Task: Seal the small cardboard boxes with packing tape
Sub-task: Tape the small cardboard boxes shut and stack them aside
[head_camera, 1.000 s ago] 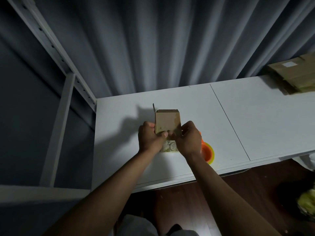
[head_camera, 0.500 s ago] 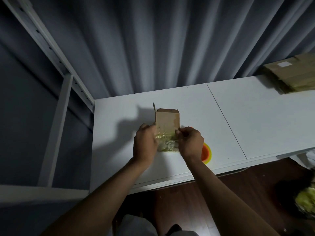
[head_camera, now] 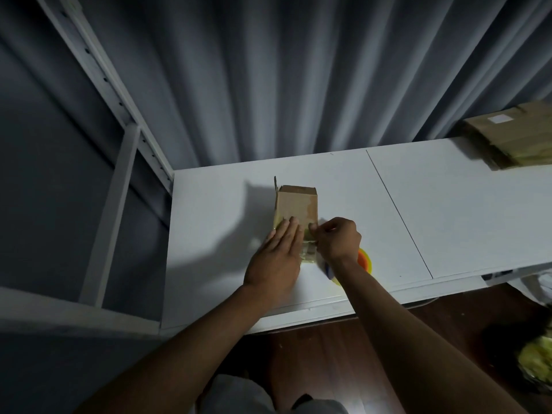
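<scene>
Head view: the small cardboard box (head_camera: 295, 206) stands on the white table (head_camera: 448, 210). Left hand (head_camera: 276, 258) presses flat on its near end; right hand (head_camera: 337, 242) pinches the tape (head_camera: 307, 249). Far flaps look open, so sealing seems partway.

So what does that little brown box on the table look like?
The small cardboard box is plain brown, lying on the white table. Its far end is open, one flap sticking up. Shiny clear tape covers its near end. The left hand presses flat on it; the right hand pinches the tape.
</scene>
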